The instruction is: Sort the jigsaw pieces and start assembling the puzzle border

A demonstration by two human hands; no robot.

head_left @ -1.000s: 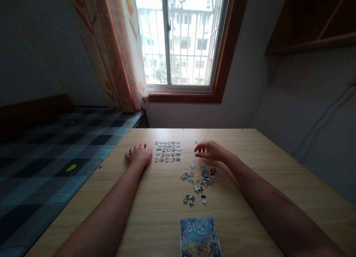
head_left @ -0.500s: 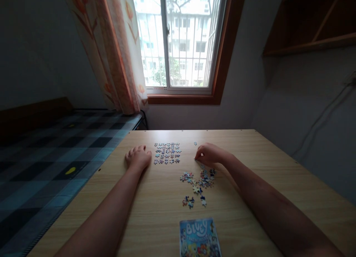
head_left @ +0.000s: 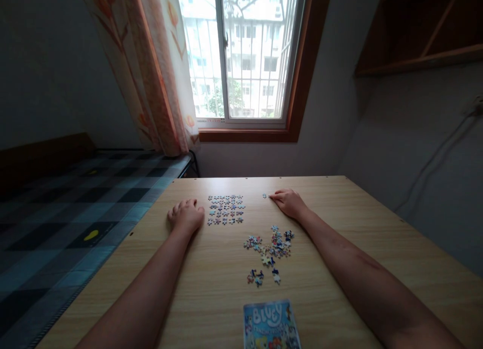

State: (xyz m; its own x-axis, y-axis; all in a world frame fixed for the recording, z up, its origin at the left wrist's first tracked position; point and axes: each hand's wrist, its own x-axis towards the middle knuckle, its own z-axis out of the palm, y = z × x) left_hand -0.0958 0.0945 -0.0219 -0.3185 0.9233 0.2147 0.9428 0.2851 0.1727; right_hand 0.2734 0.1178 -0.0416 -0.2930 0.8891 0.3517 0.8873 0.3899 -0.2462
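My left hand (head_left: 186, 215) rests on the wooden table (head_left: 339, 228) with its fingers curled under, nothing visible in it. Just right of it lies a neat grid of several puzzle pieces (head_left: 225, 209). My right hand (head_left: 289, 202) lies farther back. Its fingers are pressed together, and the tips touch the table beside a small lone piece (head_left: 265, 195). What the fingertips hold is too small to make out. A loose pile of pieces (head_left: 269, 241) lies below my right wrist, with a smaller cluster (head_left: 262, 276) nearer me.
A blue puzzle box (head_left: 270, 325) lies at the table's near edge. A bed with a checked cover (head_left: 75, 208) adjoins the table on the left. Behind the table are a barred window (head_left: 245, 52), a curtain (head_left: 151, 72) and a wall shelf (head_left: 415, 37).
My right hand dipped to the top of the loose pile, then moved back and away to the lone piece. My left hand stayed put.
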